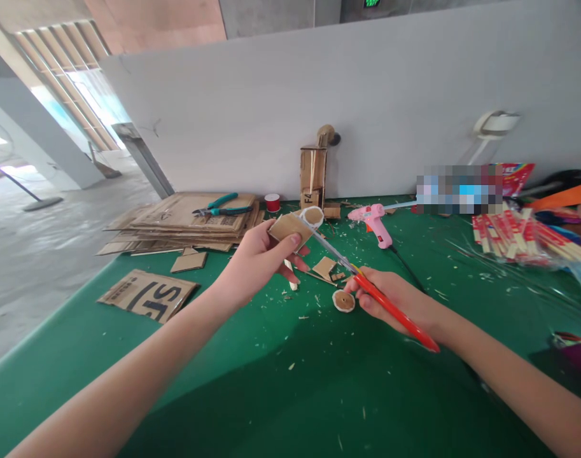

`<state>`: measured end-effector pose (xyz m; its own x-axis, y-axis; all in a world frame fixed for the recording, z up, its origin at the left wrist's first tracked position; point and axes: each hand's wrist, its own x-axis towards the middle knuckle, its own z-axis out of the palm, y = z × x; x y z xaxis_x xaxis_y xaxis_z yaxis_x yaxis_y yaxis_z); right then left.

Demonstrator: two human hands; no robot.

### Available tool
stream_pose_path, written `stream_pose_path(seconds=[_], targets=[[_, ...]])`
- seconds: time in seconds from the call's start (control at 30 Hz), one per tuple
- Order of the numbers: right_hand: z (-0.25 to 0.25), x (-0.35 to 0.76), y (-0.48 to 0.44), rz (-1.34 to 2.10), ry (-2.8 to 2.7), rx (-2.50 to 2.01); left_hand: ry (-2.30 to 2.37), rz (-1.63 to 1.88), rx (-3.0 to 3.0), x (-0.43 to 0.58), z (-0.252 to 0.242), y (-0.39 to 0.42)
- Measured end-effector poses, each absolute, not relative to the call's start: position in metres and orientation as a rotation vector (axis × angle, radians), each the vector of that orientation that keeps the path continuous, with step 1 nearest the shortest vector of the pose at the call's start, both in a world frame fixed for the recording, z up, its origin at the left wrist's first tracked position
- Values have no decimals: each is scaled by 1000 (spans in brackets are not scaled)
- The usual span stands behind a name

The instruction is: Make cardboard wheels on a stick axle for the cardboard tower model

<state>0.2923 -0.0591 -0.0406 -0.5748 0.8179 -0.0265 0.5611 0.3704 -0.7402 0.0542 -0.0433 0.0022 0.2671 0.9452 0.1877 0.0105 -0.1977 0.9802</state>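
My left hand (pixel 256 261) is closed on a small cardboard piece (pixel 286 226), held above the green table (pixel 223 394). My right hand (pixel 390 298) grips a red-handled knife (pixel 395 312). Its thin metal blade (pixel 326 247) reaches up to the cardboard piece, at a round cardboard ring (pixel 313 216) on its far end. A small round cardboard disc (pixel 343 301) lies on the table just left of my right hand. Cardboard offcuts (pixel 324 267) lie under the blade.
A stack of flat cardboard (pixel 185 222) with teal pliers (pixel 223 205) lies at back left, a printed cardboard sheet (pixel 148 295) nearer. A red spool (pixel 272 202), an upright cardboard model (pixel 313 170), a pink glue gun (pixel 373 219) and packs of sticks (pixel 519 235) stand along the back and right.
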Motion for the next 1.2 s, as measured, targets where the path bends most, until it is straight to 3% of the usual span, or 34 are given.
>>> stream_pose_path(seconds=[0.43, 0.73, 1.2], targets=[[-53, 294, -55, 949, -2182, -1391, 997, 1180, 1630, 58, -5, -45], [-56, 289, -55, 658, -2271, -1398, 991, 1196, 1649, 58, -7, -44], [-58, 287, -54, 623, -2309, -1497, 923, 1195, 1615, 56, -13, -38]])
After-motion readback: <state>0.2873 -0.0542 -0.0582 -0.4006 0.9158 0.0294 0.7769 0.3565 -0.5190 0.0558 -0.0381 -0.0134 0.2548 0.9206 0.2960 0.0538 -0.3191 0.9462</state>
